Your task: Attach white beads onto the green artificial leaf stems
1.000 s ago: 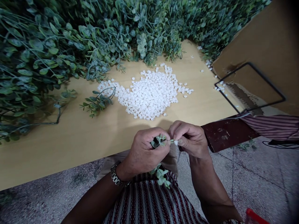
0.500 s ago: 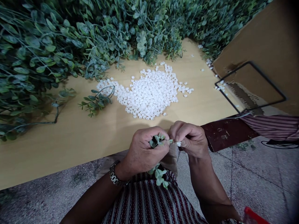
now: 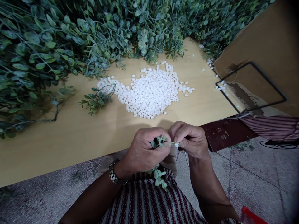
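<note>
My left hand (image 3: 151, 149) is closed round a leafy artificial sprig (image 3: 159, 179), whose leaves poke out above the fist and hang below it. A thin stem end sticks out from the left fingertips toward the right. My right hand (image 3: 190, 138) pinches a small white plastic piece (image 3: 177, 145) at that stem end, and the two hands almost touch. Whether the piece is fully on the stem I cannot tell. Beyond the hands, a heap of the same small white pieces (image 3: 151, 93) lies on the table (image 3: 93, 137).
A thick bank of artificial greenery (image 3: 105, 31) covers the table's back and left. One loose sprig (image 3: 97, 99) lies left of the heap. A cardboard box (image 3: 263, 46) and black wire frame (image 3: 251, 87) stand at the right. Another person's striped garment (image 3: 275, 127) shows below them.
The fingers of both hands have shifted very slightly, and the white piece sits a touch further left at the stem end. The grips are the same.
</note>
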Tool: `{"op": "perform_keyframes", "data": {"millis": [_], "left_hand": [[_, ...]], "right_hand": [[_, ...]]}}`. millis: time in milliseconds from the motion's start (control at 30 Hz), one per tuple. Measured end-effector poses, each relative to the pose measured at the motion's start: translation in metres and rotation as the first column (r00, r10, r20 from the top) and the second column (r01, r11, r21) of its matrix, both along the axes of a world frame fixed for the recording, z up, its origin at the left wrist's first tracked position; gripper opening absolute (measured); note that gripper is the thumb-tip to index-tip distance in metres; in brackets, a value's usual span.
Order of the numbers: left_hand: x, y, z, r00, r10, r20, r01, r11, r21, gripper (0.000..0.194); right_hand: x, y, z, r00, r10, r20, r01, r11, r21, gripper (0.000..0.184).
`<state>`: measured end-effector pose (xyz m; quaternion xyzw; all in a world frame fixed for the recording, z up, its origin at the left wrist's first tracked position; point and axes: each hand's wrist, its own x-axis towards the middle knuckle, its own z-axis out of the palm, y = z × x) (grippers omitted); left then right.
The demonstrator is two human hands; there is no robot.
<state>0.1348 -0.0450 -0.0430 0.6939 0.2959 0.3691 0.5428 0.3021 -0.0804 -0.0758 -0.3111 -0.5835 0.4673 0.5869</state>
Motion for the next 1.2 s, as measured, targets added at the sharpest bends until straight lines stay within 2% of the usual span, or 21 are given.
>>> {"op": "perform_keyframes", "data": {"millis": [333, 633, 767, 967, 1200], "left_hand": [[-0.0014, 0.0023, -0.0011, 0.999, -0.053, -0.01, 0.053, 0.999, -0.002, 0.015], [0.0006, 0.0012, 0.0005, 0.999, -0.009, -0.047, 0.009, 1.0, 0.003, 0.017], [0.0013, 0.0011, 0.0004, 0.998, -0.002, -0.061, 0.0, 1.0, -0.024, 0.016], [0.0022, 0.0018, 0.001, 0.998, 0.008, -0.063, -0.01, 0.999, -0.041, 0.015], [0.0025, 0.0023, 0.0001, 0.999, -0.006, -0.052, 0.003, 0.998, -0.059, 0.015]], "right_hand": [[0.0015, 0.0001, 0.0023, 0.994, -0.006, 0.108, 0.001, 0.999, 0.048, 0.006], [-0.0002, -0.0036, 0.0031, 0.973, -0.078, 0.218, 0.065, 0.996, 0.067, 0.008], [-0.0022, -0.0042, 0.0026, 0.967, -0.113, 0.229, 0.095, 0.992, 0.088, 0.009], [-0.0014, -0.0026, 0.0036, 0.969, -0.086, 0.232, 0.075, 0.995, 0.059, 0.008], [-0.0044, -0.0048, 0.0018, 0.96, -0.145, 0.239, 0.131, 0.989, 0.072, 0.01]]}}
